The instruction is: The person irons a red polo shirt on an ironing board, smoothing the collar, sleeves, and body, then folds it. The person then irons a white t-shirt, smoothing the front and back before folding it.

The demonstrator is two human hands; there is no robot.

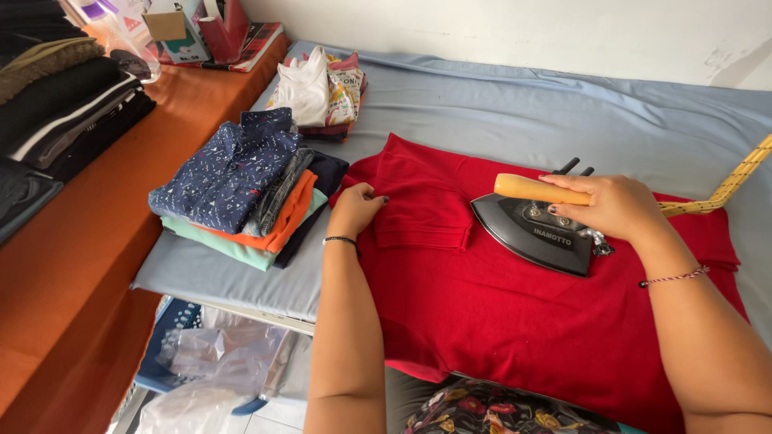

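A stack of folded clothes point(241, 189) topped by a navy patterned shirt lies on the grey-covered counter point(515, 104), a smaller pile with a white garment point(318, 92) sits behind it, dark folded clothes point(64, 112) rest on the orange surface point(72, 265), and plastic bags point(217, 362) lie below.

Home ironing spot, padded grey ironing surface point(515, 104), folded clothes stack point(241, 189), iron point(535, 225)
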